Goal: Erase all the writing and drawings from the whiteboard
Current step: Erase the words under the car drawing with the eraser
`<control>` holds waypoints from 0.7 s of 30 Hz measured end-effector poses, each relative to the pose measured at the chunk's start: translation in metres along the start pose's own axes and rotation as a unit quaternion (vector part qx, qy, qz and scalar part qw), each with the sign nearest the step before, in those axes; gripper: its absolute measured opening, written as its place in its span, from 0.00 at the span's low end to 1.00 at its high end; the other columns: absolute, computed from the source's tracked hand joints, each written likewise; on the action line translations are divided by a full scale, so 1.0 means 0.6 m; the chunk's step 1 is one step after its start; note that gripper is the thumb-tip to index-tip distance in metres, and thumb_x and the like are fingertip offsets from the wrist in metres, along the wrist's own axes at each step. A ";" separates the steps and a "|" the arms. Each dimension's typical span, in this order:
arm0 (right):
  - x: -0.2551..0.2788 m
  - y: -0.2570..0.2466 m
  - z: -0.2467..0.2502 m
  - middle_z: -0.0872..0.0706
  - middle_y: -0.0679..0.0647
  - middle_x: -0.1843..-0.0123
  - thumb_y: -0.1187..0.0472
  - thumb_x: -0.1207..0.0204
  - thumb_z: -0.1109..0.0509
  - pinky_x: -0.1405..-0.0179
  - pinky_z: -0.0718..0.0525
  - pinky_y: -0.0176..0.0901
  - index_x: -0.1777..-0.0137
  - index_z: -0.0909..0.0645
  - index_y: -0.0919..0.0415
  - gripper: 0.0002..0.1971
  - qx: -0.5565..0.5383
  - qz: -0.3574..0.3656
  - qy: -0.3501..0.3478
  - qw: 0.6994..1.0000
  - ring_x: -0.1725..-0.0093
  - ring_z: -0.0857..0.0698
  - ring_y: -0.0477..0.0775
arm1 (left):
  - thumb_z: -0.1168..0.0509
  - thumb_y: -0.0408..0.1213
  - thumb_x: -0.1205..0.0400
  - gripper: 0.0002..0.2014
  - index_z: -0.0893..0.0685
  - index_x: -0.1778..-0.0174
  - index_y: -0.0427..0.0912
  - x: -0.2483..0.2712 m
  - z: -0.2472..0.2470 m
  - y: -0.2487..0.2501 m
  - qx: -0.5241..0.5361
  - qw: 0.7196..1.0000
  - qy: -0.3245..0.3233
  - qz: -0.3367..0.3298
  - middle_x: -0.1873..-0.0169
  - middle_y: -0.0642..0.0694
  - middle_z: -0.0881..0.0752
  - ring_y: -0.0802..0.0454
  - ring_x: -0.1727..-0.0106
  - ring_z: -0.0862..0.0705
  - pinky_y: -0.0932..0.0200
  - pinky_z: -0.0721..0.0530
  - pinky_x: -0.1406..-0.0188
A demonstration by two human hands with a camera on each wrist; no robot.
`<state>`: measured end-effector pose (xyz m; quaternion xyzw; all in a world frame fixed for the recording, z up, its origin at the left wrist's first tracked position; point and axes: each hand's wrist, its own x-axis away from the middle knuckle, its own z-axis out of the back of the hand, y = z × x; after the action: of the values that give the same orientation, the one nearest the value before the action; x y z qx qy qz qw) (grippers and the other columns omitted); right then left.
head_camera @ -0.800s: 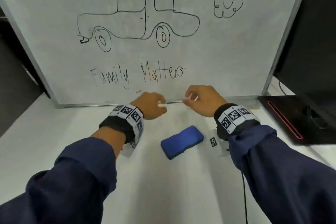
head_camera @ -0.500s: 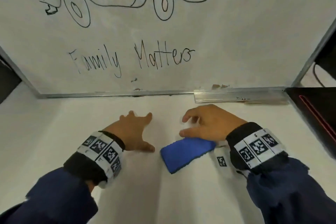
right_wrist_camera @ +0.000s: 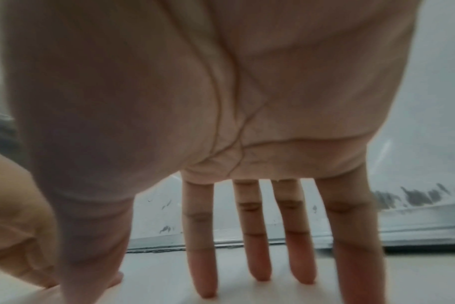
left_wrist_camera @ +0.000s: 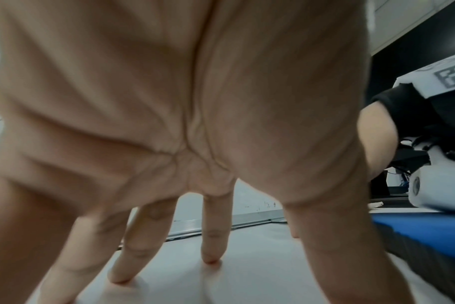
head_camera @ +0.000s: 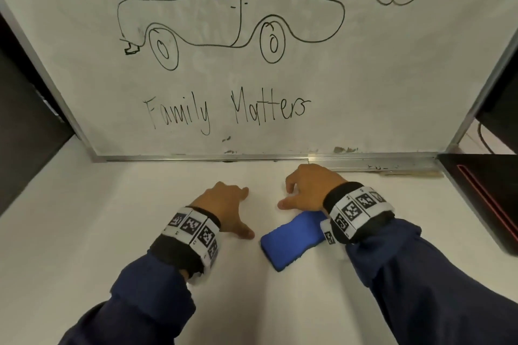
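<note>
A plain white matte tabletop (head_camera: pixel 84 232) spreads under and around both hands. Well out to the right of the right hand (head_camera: pixel 311 190) lies a flat black device with a thin red stripe (head_camera: pixel 487 193), its near corner on the tabletop. A thin dark cable (head_camera: pixel 481 136) loops just beyond it. Far to the left of the left hand (head_camera: pixel 224 204), past the tabletop's edge, stands a dark flat panel (head_camera: pixel 22 120).

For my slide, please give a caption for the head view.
Both hands, left and right, rest open on the table beside the eraser, whiteboard unerased.
</note>
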<state>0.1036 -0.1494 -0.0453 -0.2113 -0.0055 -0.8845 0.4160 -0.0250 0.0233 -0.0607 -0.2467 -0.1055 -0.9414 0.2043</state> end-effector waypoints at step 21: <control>0.043 0.033 0.007 0.19 0.46 0.46 0.36 0.30 0.23 0.48 0.18 0.42 0.38 0.20 0.48 0.26 -0.134 0.052 0.153 0.978 0.48 0.20 0.47 | 0.33 0.45 0.18 0.11 0.15 0.40 0.56 -0.023 0.072 -0.027 0.234 0.928 0.258 -0.135 0.55 0.52 0.12 0.56 0.53 0.14 0.62 0.16 0.50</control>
<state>0.1052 -0.1806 -0.0352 -0.1270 0.1877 -0.8764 0.4249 -0.0027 0.0553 -0.0325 0.0760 -0.2984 -0.9400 0.1469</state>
